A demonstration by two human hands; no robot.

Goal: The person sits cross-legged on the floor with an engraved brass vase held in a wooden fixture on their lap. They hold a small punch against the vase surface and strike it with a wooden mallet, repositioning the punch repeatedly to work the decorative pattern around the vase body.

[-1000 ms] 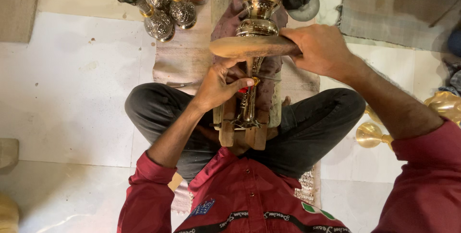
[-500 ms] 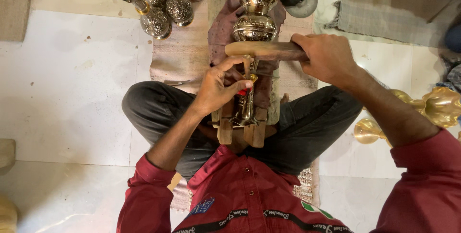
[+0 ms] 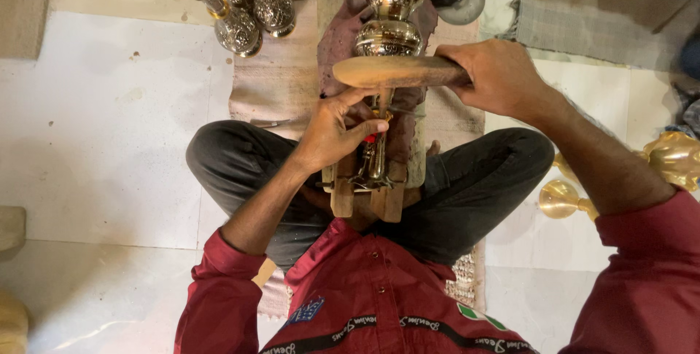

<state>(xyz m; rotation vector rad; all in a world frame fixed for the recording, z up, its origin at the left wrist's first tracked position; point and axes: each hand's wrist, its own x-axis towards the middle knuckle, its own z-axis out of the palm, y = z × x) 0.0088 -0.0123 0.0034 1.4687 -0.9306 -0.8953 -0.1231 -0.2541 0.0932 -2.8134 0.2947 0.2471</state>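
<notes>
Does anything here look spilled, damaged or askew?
Nothing stands out. The brass vase lies on a wooden block across the lap, the left hand at its stem, the right hand gripping a wooden mallet. Finished pieces stand grouped nearby.

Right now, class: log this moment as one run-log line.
left hand: steadies thin tool on brass vase | right hand: grips wooden mallet | vase: in wooden clamp

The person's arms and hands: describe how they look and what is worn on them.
Both arms wear dark red long sleeves, pushed up above the elbows, leaving the forearms bare. The left hand and right hand are bare: no gloves, and no rings or watch that I can make out.
</notes>
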